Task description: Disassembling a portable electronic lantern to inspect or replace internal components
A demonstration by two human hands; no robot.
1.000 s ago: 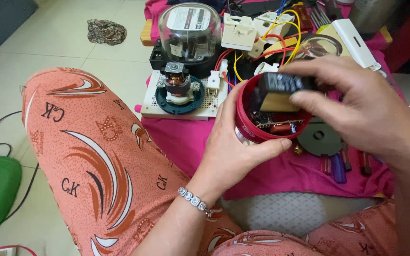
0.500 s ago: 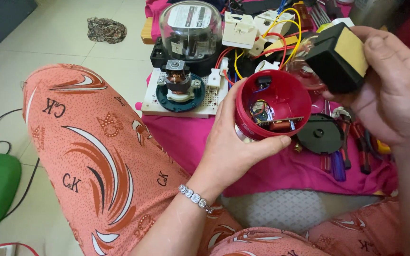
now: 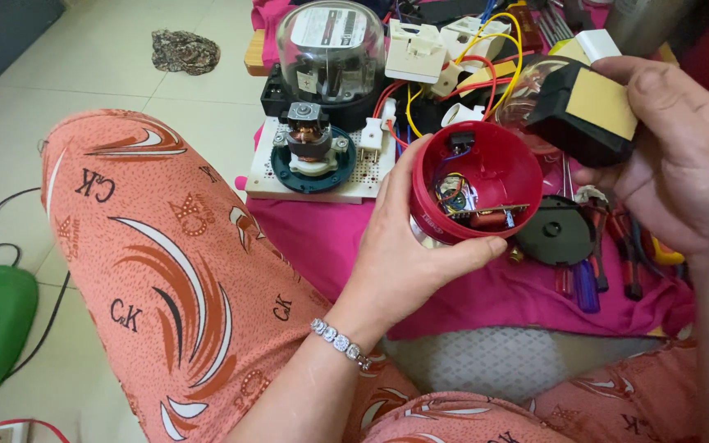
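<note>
left hand (image 3: 404, 254) grips a round red housing (image 3: 476, 182) with wiring inside, above the pink cloth (image 3: 469, 287); right hand (image 3: 683, 172) pinches a black block (image 3: 580, 115) just beside it.

One view only — a camera worn on the head, tilted steeply down and slightly forward over the person's lap. It sits close to both hands, with the tiled floor (image 3: 84, 74) at left — the far edge, probably cluttered, is cropped.

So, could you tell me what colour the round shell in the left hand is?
Red shell, seen best in the head view.
</note>
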